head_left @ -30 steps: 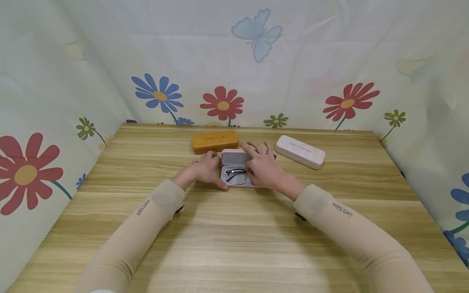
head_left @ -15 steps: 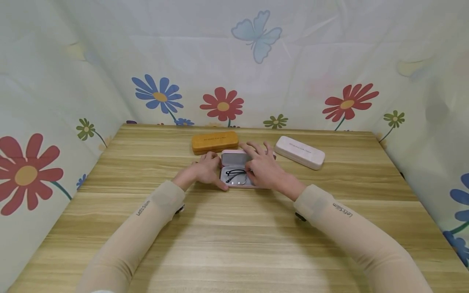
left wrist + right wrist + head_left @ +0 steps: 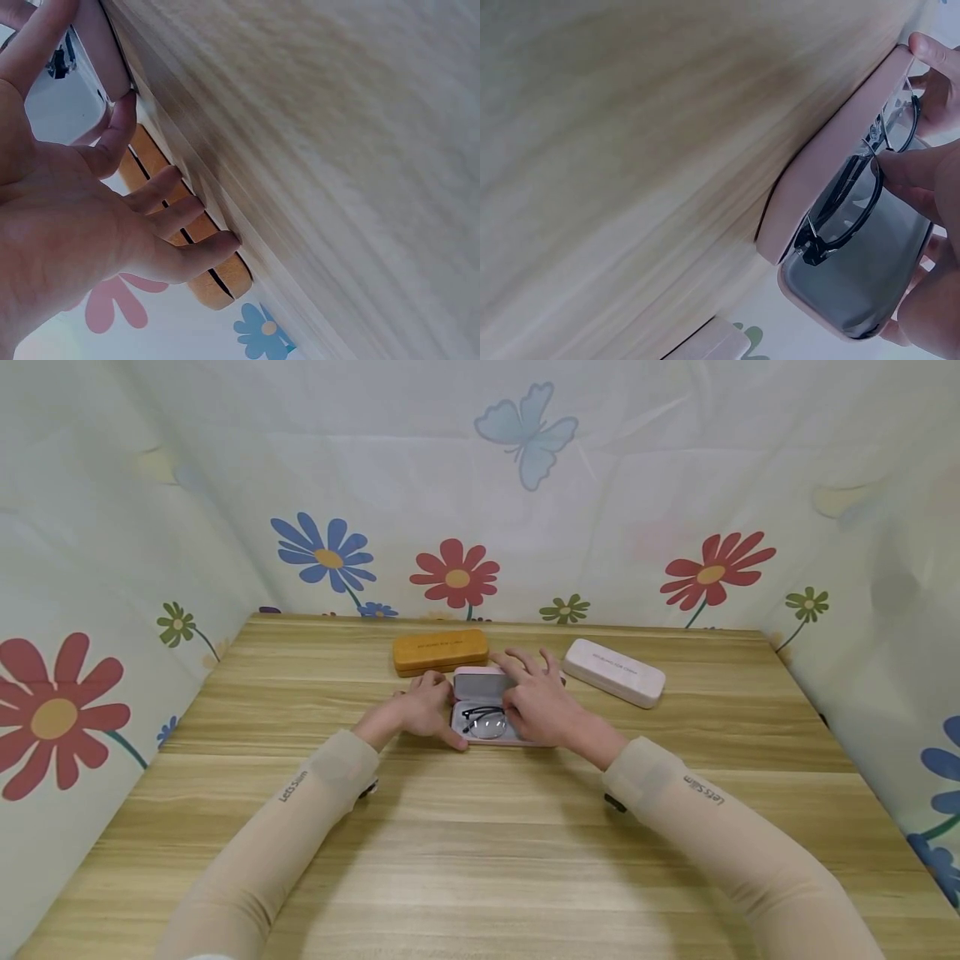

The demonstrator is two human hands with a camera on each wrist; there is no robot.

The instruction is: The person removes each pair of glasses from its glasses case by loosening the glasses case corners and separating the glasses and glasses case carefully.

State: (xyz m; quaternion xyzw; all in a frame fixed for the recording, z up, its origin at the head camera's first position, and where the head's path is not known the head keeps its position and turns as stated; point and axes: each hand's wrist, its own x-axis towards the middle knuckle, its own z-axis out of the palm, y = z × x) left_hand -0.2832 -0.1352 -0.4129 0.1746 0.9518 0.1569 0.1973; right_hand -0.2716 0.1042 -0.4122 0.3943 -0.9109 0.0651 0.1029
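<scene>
Folded glasses [image 3: 486,722] lie in the open pink case [image 3: 476,686], toward the table's far edge [image 3: 517,622]. The right hand [image 3: 546,708] pinches their frame, outer fingers fanned; the left hand [image 3: 427,703] grips the case's end between thumb and forefinger, others loosely spread.

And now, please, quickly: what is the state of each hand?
Left hand: holding the open pink case at its end, between thumb and finger.
Right hand: closed, thumb and finger pinching the glasses.
</scene>
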